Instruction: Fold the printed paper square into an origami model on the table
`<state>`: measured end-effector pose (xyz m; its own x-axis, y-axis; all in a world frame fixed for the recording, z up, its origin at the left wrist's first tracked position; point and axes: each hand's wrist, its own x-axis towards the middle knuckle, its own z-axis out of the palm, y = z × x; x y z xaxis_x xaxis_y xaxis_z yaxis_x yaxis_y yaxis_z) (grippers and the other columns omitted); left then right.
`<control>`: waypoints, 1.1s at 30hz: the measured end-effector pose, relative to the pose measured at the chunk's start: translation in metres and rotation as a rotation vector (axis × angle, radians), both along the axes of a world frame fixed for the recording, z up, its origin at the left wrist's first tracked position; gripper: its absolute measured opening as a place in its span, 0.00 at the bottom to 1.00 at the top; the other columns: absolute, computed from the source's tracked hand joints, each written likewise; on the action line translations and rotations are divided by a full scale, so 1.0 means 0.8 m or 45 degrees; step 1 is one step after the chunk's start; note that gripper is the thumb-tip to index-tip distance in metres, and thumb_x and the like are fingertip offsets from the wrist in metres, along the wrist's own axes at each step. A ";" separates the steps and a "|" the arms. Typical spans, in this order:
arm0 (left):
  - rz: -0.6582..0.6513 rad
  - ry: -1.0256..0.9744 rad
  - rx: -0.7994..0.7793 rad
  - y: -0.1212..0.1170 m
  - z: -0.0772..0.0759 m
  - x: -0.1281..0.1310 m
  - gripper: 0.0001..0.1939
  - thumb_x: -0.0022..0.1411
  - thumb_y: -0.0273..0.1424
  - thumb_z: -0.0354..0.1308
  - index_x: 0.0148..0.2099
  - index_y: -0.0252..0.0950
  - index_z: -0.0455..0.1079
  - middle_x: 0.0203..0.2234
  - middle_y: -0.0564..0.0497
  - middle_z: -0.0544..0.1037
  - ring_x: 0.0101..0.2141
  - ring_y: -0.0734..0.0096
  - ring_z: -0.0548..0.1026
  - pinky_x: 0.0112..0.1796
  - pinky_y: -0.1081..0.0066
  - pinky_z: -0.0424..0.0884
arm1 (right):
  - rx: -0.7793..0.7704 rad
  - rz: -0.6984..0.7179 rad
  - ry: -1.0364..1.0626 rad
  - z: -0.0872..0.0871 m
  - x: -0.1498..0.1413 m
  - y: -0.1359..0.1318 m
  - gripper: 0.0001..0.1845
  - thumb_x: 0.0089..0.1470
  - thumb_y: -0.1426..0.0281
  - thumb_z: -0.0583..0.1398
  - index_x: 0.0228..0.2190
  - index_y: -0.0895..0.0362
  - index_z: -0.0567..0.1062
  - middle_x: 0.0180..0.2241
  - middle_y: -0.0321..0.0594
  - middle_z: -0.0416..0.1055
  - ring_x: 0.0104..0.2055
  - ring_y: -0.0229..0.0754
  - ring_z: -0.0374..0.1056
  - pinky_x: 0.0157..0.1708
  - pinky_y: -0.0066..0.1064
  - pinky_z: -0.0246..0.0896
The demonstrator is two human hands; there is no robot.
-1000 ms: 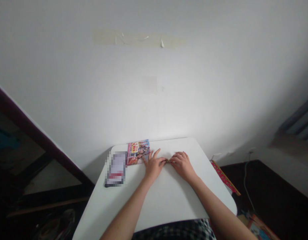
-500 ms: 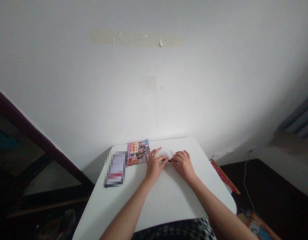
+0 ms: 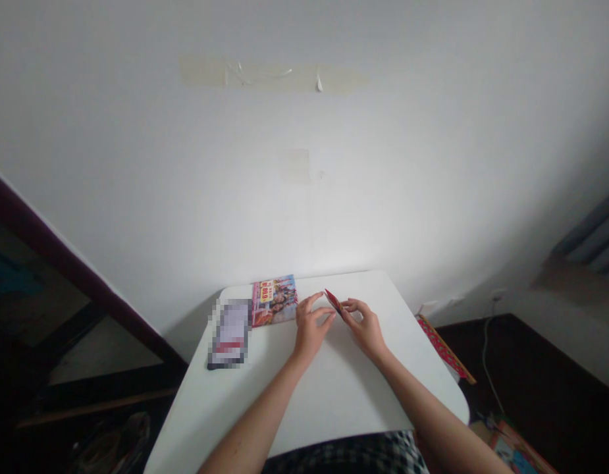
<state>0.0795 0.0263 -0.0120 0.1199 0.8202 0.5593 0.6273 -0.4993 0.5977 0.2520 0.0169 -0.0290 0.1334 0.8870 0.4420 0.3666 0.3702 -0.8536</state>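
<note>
A small folded piece of colourful paper [image 3: 333, 300], mostly red on the side I see, is raised at a slant above the table. My right hand [image 3: 366, 329] pinches its lower end between thumb and fingers. Just left of the paper is my left hand [image 3: 310, 331], its fingers apart and its thumb and index fingertips close to the paper; nothing shows between them. Whether those tips touch the paper I cannot make out. A printed flyer [image 3: 272, 304] with a price and pictures of people lies flat beyond my left hand.
The white table [image 3: 334, 401] stands against a pale wall [image 3: 383, 164]. On its left side lies a phone-shaped object [image 3: 230, 332], blurred by pixels. A red patterned item with a yellow edge [image 3: 445, 349] is beyond the table's right edge, near a cable [image 3: 486, 368].
The folded paper, earlier pinched low between both hands, is now tilted up in my right hand, showing its red side. My left fingers have come off it and drawn apart.
</note>
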 end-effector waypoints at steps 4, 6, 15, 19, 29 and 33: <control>-0.021 0.015 0.015 0.002 -0.001 -0.002 0.08 0.62 0.34 0.62 0.41 0.48 0.81 0.58 0.51 0.71 0.59 0.60 0.65 0.61 0.54 0.61 | -0.013 0.085 -0.050 0.001 -0.003 -0.001 0.11 0.56 0.57 0.62 0.33 0.52 0.76 0.44 0.43 0.78 0.59 0.49 0.65 0.60 0.47 0.57; -0.016 0.019 0.013 0.003 -0.001 -0.003 0.08 0.62 0.33 0.62 0.42 0.48 0.81 0.59 0.51 0.71 0.59 0.60 0.65 0.62 0.54 0.61 | -0.030 0.117 -0.076 0.002 -0.002 -0.002 0.12 0.56 0.57 0.62 0.35 0.51 0.78 0.44 0.42 0.78 0.60 0.49 0.64 0.61 0.47 0.56; -0.025 -0.016 -0.070 0.003 -0.002 0.001 0.09 0.58 0.33 0.65 0.42 0.47 0.81 0.58 0.50 0.72 0.58 0.58 0.66 0.61 0.52 0.63 | -0.079 0.108 -0.014 0.001 0.003 0.000 0.15 0.57 0.54 0.61 0.36 0.49 0.81 0.43 0.43 0.79 0.61 0.52 0.63 0.61 0.52 0.57; -0.025 -0.056 -0.081 0.004 -0.006 0.003 0.09 0.57 0.33 0.67 0.41 0.47 0.81 0.57 0.50 0.72 0.58 0.59 0.68 0.60 0.52 0.64 | -0.075 0.099 -0.036 -0.001 0.003 0.002 0.14 0.56 0.54 0.62 0.35 0.49 0.82 0.41 0.42 0.79 0.60 0.53 0.64 0.60 0.52 0.58; -0.094 -0.159 -0.144 0.002 -0.002 0.005 0.05 0.56 0.28 0.66 0.36 0.43 0.81 0.56 0.49 0.75 0.58 0.59 0.68 0.61 0.50 0.61 | -0.044 0.090 -0.040 0.005 0.002 0.002 0.12 0.55 0.55 0.63 0.32 0.48 0.82 0.39 0.41 0.80 0.58 0.53 0.64 0.60 0.53 0.58; -0.127 -0.226 -0.222 0.004 -0.003 0.004 0.05 0.56 0.28 0.65 0.36 0.42 0.80 0.56 0.48 0.75 0.59 0.58 0.68 0.62 0.50 0.59 | -0.047 0.094 -0.038 0.003 0.002 0.004 0.12 0.55 0.55 0.64 0.31 0.48 0.81 0.39 0.41 0.80 0.58 0.54 0.63 0.60 0.54 0.56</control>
<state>0.0831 0.0296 -0.0147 0.1176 0.8950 0.4303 0.4577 -0.4334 0.7763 0.2536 0.0200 -0.0264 0.0545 0.9098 0.4115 0.3652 0.3654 -0.8562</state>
